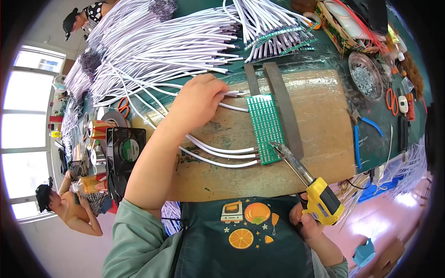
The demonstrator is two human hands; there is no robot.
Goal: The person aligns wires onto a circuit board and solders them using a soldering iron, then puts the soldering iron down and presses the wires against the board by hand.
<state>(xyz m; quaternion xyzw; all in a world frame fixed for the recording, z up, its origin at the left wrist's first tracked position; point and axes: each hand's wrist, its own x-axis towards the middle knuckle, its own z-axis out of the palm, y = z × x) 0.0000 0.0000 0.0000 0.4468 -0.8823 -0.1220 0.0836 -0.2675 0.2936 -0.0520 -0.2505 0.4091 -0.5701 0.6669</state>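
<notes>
A green circuit board [264,118] with rows of silvery pads lies on a worn brown work board [320,125]. Several white cables [227,165] run in from the left, and some have their ends at the circuit board's lower left edge. With bent fingers, my left hand [199,99] pinches a white cable near its stripped end, close to the board's upper left corner. My right hand [308,224] is wrapped around a yellow and black soldering gun [324,201]. Its metal tip reaches the board's lower right part; whether it touches a pad I cannot tell.
Dark flat bars [283,106] lie beside the circuit board. Large bundles of white cables [162,46] and wired boards [278,39] fill the far side. A black fan [125,153] stands left; blue-handled pliers [357,139], a dish of small parts [366,76] and orange scissors [392,102] lie right.
</notes>
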